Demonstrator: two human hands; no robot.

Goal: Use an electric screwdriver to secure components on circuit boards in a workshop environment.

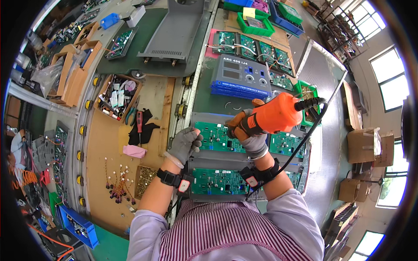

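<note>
My right hand (254, 145), in a grey glove with orange-brown fingertips, is wrapped round an orange corded power drill (278, 114). The tool lies across a green circuit board (215, 137), and my hand hides its tip. At that board's left edge, my left hand (183, 145), also gloved in grey, has its fingers curled together. What they hold, if anything, is too small to make out. The board sits on a grey metal panel (209, 118). Nearer me lies another green board (217, 182), with a further one (285, 143) to the right.
A stack of grey-blue front panels (239, 76) stands beyond the boards. To the left are a box of screws (146, 180), loose wire connectors (119, 189), a red-handled screwdriver (139, 122) and a parts carton (117, 98). The tool's black cable (300, 150) loops over my right forearm.
</note>
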